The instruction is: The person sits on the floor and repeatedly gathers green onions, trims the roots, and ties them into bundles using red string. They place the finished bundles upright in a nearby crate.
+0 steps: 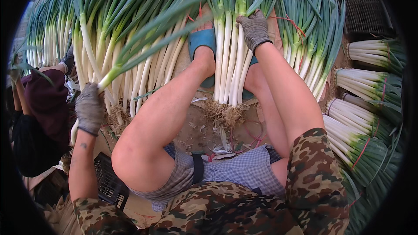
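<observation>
My left hand [89, 108], in a grey knit glove, is closed around the white shank of a long green onion [111, 75]. Its blurred leaves slant up to the right, and its lower end shows below my fist. Between my feet stands a small row of green onions [228, 62], white shanks side by side and roots [228, 111] towards me. My right hand [256, 30], gloved too, grips the right side of this row where white turns to green. Some of its fingers are hidden by leaves.
Loose green onions [143, 65] lean left of my blue sandal [204, 39]; more [303, 49] lie right with red ties. Tied bundles [351, 117] line the right side. Black crates [109, 179] [365, 11] stand lower left and upper right. Another person [45, 94] sits at left.
</observation>
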Demonstrator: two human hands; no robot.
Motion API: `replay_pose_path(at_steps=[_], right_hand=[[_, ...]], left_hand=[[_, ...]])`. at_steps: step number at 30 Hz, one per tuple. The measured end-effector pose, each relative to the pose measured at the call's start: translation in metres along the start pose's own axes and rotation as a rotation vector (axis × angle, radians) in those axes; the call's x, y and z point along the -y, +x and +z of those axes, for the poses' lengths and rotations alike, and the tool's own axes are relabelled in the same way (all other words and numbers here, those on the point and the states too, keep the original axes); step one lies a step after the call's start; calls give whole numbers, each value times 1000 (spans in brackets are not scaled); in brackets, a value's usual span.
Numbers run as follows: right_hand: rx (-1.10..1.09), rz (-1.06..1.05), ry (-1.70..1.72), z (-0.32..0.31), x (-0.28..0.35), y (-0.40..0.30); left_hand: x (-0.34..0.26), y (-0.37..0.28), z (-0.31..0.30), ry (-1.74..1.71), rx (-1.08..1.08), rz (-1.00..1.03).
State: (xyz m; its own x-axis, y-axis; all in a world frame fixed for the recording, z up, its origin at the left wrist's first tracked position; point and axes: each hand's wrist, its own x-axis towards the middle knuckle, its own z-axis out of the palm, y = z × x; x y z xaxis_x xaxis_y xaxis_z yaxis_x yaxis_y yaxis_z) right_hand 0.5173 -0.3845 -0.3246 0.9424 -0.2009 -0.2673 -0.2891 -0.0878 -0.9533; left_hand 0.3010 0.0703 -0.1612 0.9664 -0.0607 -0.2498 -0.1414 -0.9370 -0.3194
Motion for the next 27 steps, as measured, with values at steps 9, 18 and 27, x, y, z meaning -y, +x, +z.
replay_pose_path(at_steps=[9, 18, 27], right_hand=[[-170, -34, -532, 43, -24, -8], [-231, 53, -544, 42, -17, -9], [70, -161, -561, -7, 34, -44]], left_hand=[[38, -147, -13, -789, -130, -581], [-20, -169, -33, -1124, -188, -741], [-55, -134, -149, -1599, -19, -575]])
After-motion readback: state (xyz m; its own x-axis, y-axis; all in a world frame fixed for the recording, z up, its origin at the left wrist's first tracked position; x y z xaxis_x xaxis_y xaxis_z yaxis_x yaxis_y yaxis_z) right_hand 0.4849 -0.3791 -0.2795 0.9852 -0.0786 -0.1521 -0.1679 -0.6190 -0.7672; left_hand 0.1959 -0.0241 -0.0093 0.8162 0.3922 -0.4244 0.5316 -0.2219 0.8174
